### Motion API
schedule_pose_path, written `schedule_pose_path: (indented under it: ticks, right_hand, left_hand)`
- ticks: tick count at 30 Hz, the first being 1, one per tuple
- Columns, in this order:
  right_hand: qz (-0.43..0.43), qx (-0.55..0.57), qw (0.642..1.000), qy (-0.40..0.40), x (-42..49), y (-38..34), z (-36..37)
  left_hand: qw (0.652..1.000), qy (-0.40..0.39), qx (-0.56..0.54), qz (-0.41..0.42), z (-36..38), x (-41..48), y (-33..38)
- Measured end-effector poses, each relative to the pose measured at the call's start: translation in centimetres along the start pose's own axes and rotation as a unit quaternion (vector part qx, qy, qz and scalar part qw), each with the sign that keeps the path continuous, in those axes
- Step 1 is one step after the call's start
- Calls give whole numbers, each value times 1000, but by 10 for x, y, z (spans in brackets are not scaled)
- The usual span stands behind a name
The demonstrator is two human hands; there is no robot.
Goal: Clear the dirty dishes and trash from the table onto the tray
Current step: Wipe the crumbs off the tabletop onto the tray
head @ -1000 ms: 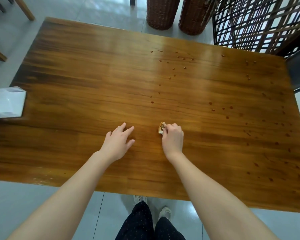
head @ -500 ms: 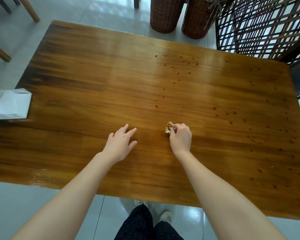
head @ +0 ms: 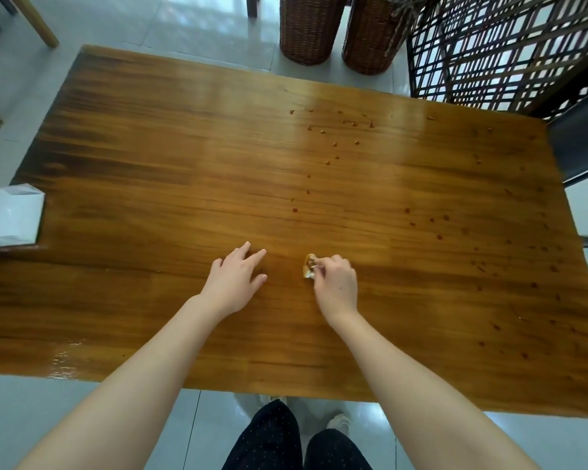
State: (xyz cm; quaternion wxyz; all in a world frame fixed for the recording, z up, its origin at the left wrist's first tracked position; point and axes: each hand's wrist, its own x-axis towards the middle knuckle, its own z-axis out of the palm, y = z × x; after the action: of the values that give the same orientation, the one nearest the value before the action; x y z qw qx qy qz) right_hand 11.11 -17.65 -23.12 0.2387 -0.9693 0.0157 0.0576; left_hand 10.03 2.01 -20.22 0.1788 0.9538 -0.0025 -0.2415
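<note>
**Q:** Nearest the near edge, how do the hands lie?

**A:** Left hand (head: 235,278): fingers straight and spread, flat on the table (head: 150,164), holding nothing. Right hand (head: 336,283): fingers curled, pinching a crumpled scrap (head: 309,266) against the wood.

**Q:** Where is the scrap?

**A:** Mid-table, toward the near edge, between the hands. It touches the right hand and is apart from the left. Its long axis runs roughly near-to-far. The right hand is best placed to lift it; no tray is in view.

**Q:** Farther off?

**A:** Brown spots (head: 295,209) scatter toward the far and right edges. White paper (head: 11,215) lies at the left edge.
</note>
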Motion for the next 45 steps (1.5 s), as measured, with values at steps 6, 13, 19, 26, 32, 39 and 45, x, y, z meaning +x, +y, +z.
schedule_pose_path:
  ticks: [6,13,19,26,32,39,45]
  right_hand:
    - [59,4,997,43,-4,53,-40]
    - [63,33,995,77,-40,102,-90]
    - [88,37,990,102,-63,180,-141]
    - [100,49,988,102,-83,293,-202]
    - [127,42,986,99,-85,399,-259]
    - [163,70,979,105,-75,496,-309]
    - [228,73,961,140,-59,569,-356]
  left_hand:
    - [999,-12,11,33,8,-5,36]
    - [996,-26,33,78,20,-11,111]
    - [993,-26,58,101,46,-12,203]
    - [989,-26,67,127,89,-6,322]
    - [986,-52,69,144,132,5,432]
    - [983,-69,70,155,159,31,544]
    - [976,-67,85,189,171,51,612]
